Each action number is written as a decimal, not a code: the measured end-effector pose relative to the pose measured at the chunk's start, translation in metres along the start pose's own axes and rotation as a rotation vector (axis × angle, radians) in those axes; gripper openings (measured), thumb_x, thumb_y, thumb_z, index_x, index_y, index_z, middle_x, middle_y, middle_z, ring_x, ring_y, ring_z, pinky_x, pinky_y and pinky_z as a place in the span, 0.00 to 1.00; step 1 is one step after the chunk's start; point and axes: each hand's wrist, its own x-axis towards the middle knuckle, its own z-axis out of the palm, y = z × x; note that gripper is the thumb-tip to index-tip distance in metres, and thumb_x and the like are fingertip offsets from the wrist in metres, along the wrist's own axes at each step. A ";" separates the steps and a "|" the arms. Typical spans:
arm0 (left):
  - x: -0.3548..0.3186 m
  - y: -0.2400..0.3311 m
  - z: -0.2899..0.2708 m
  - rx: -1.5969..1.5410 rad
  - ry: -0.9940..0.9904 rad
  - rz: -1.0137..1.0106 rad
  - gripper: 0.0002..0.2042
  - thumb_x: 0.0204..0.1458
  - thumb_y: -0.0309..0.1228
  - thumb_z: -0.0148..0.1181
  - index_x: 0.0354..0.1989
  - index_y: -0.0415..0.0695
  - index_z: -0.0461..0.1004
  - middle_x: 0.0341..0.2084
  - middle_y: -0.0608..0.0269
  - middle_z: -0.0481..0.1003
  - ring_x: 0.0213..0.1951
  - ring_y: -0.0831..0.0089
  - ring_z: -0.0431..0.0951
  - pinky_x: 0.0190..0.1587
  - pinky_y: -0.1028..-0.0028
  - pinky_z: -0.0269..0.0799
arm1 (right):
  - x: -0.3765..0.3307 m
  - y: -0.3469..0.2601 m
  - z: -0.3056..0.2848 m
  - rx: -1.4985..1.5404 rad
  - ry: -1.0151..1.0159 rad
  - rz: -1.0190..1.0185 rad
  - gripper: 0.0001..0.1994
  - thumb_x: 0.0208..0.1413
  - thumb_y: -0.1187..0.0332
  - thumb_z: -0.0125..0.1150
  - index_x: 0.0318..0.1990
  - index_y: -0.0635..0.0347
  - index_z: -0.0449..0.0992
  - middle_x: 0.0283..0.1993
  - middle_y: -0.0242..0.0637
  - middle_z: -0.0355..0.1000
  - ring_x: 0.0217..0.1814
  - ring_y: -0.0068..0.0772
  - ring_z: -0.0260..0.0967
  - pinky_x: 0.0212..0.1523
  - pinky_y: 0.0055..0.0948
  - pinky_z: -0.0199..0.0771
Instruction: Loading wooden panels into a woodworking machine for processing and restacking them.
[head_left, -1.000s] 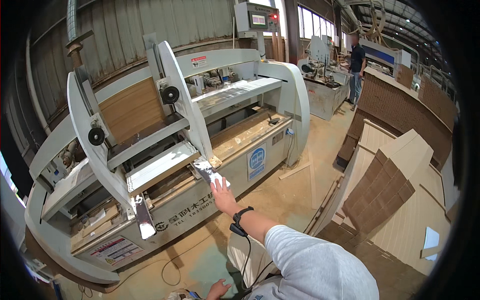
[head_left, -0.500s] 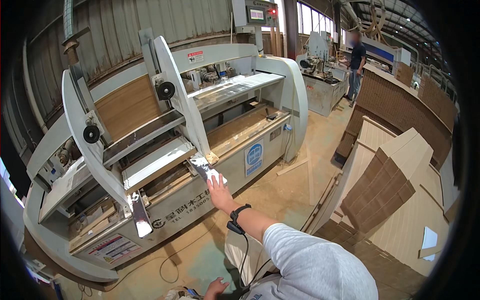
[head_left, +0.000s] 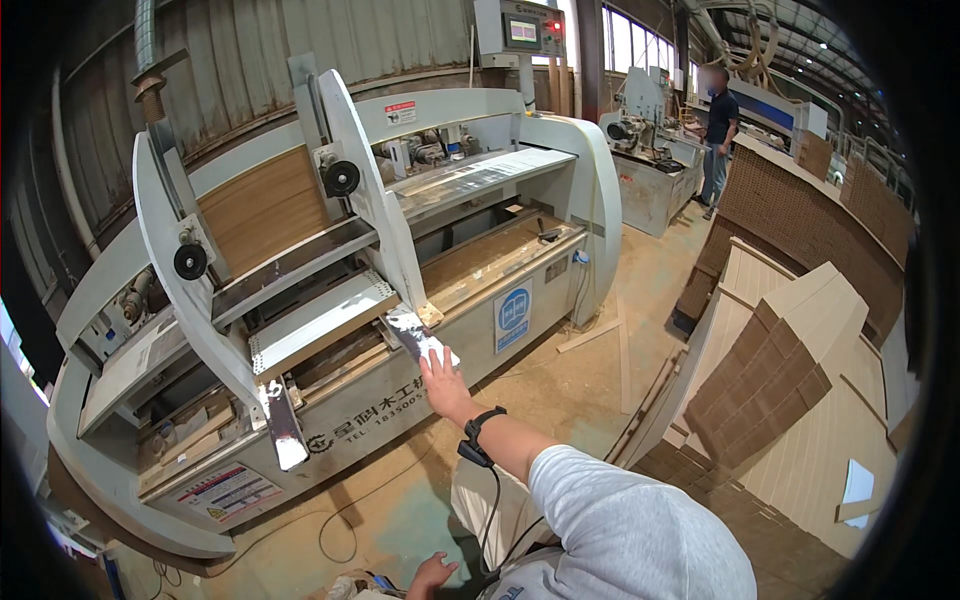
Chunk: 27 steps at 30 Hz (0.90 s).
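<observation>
My right hand [head_left: 446,387] reaches forward, fingers stretched out and resting on the near end of a worn, white-and-dark support bar [head_left: 408,326] that juts from a large grey woodworking machine [head_left: 470,345]. A black band with a cable circles that wrist. Low in the picture, beside my body, my left hand [head_left: 433,574] hangs with its fingers loosely apart and holds nothing I can see. Left of the right hand, a white panel with a row of holes along its edges [head_left: 322,322] lies across the machine bed. A second support bar [head_left: 284,430] sticks out at the panel's left.
Stacks of brown-edged boards [head_left: 765,385] fill the right side. A control box with a lit screen [head_left: 522,32] stands above the machine. A co-worker [head_left: 718,135] stands at another machine far right. A thin cable [head_left: 345,545] and wood strips [head_left: 590,335] lie on the floor.
The view has shifted slightly, so the machine appears a little farther right. My right hand stays on the support bar, and the panel and left hand look unchanged.
</observation>
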 end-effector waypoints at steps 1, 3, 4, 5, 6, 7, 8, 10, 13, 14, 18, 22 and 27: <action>0.000 0.000 0.000 0.000 0.001 0.000 0.33 0.43 0.51 0.58 0.54 0.40 0.62 0.34 0.53 0.76 0.41 0.58 0.75 0.46 0.66 0.69 | 0.000 0.001 0.001 0.004 0.002 0.002 0.29 0.51 0.71 0.45 0.62 0.62 0.49 0.67 0.49 0.39 0.69 0.60 0.31 0.57 0.55 0.57; -0.001 0.001 -0.001 0.009 0.001 0.010 0.33 0.43 0.50 0.57 0.54 0.40 0.62 0.33 0.53 0.76 0.41 0.59 0.75 0.46 0.66 0.69 | 0.000 0.002 0.002 -0.004 0.011 0.000 0.29 0.50 0.71 0.46 0.62 0.62 0.49 0.67 0.49 0.39 0.69 0.60 0.31 0.57 0.55 0.57; -0.001 0.001 0.000 0.008 0.003 0.009 0.33 0.43 0.50 0.57 0.54 0.40 0.62 0.33 0.53 0.76 0.41 0.59 0.75 0.46 0.66 0.69 | 0.000 0.001 0.002 -0.011 0.019 -0.005 0.30 0.50 0.71 0.47 0.62 0.62 0.49 0.67 0.48 0.39 0.69 0.60 0.31 0.57 0.55 0.57; -0.002 0.000 0.000 0.009 0.006 0.005 0.33 0.43 0.50 0.57 0.54 0.40 0.63 0.33 0.53 0.76 0.41 0.59 0.75 0.46 0.66 0.69 | 0.001 0.000 0.002 -0.010 0.019 -0.007 0.30 0.50 0.71 0.47 0.62 0.62 0.49 0.67 0.48 0.39 0.69 0.60 0.31 0.57 0.55 0.57; -0.002 0.000 0.000 0.010 0.010 0.002 0.33 0.43 0.50 0.57 0.54 0.40 0.63 0.33 0.53 0.76 0.41 0.59 0.75 0.46 0.66 0.69 | 0.001 -0.001 0.002 -0.011 0.014 -0.007 0.31 0.49 0.70 0.49 0.62 0.62 0.49 0.67 0.48 0.40 0.69 0.60 0.31 0.57 0.54 0.58; -0.002 0.002 -0.001 0.011 0.010 0.002 0.33 0.43 0.50 0.57 0.54 0.40 0.63 0.33 0.53 0.76 0.41 0.59 0.75 0.46 0.66 0.69 | 0.001 0.000 0.002 -0.014 0.009 -0.004 0.32 0.48 0.70 0.51 0.62 0.62 0.48 0.67 0.48 0.40 0.69 0.60 0.32 0.57 0.54 0.58; -0.003 0.003 -0.002 0.003 -0.002 -0.005 0.33 0.43 0.50 0.57 0.54 0.40 0.63 0.33 0.53 0.76 0.41 0.59 0.75 0.46 0.66 0.69 | 0.000 0.001 0.002 -0.014 0.010 -0.003 0.32 0.48 0.70 0.51 0.62 0.62 0.48 0.67 0.48 0.40 0.69 0.60 0.32 0.57 0.54 0.58; -0.005 0.005 -0.003 -0.004 -0.013 -0.014 0.32 0.43 0.50 0.57 0.53 0.40 0.63 0.33 0.53 0.76 0.41 0.59 0.75 0.46 0.66 0.69 | 0.000 0.001 0.002 -0.006 0.023 -0.007 0.33 0.47 0.69 0.53 0.62 0.62 0.48 0.66 0.48 0.40 0.69 0.60 0.32 0.57 0.54 0.59; -0.007 0.006 -0.003 -0.005 -0.011 -0.008 0.32 0.44 0.50 0.57 0.53 0.39 0.64 0.34 0.52 0.76 0.42 0.59 0.75 0.46 0.66 0.68 | 0.000 0.001 0.002 -0.030 0.019 -0.008 0.34 0.47 0.69 0.54 0.62 0.62 0.49 0.66 0.49 0.40 0.69 0.60 0.32 0.57 0.53 0.59; -0.007 0.007 -0.004 0.002 -0.007 -0.006 0.32 0.44 0.50 0.57 0.53 0.40 0.64 0.34 0.52 0.76 0.42 0.59 0.75 0.46 0.66 0.68 | 0.000 0.001 0.003 -0.030 0.019 -0.008 0.34 0.47 0.69 0.54 0.62 0.62 0.49 0.66 0.49 0.40 0.69 0.60 0.32 0.57 0.53 0.59; -0.004 0.004 -0.002 0.007 -0.003 -0.002 0.32 0.44 0.50 0.57 0.53 0.40 0.64 0.35 0.52 0.76 0.42 0.58 0.74 0.47 0.66 0.68 | 0.001 0.001 0.003 -0.024 0.031 -0.010 0.32 0.48 0.70 0.51 0.62 0.62 0.49 0.66 0.49 0.41 0.69 0.61 0.32 0.57 0.52 0.58; -0.001 0.002 0.000 0.004 -0.012 -0.016 0.32 0.44 0.50 0.57 0.53 0.40 0.64 0.35 0.52 0.75 0.42 0.58 0.74 0.47 0.66 0.68 | 0.001 0.002 0.004 -0.008 0.035 -0.011 0.30 0.49 0.71 0.48 0.62 0.62 0.50 0.66 0.50 0.41 0.69 0.61 0.33 0.57 0.53 0.58; -0.003 0.003 0.000 -0.002 0.000 -0.003 0.33 0.43 0.51 0.57 0.53 0.40 0.63 0.36 0.52 0.76 0.43 0.58 0.74 0.47 0.66 0.68 | -0.001 0.001 0.001 -0.019 0.014 -0.006 0.31 0.48 0.70 0.50 0.62 0.62 0.49 0.67 0.49 0.40 0.69 0.60 0.32 0.57 0.54 0.57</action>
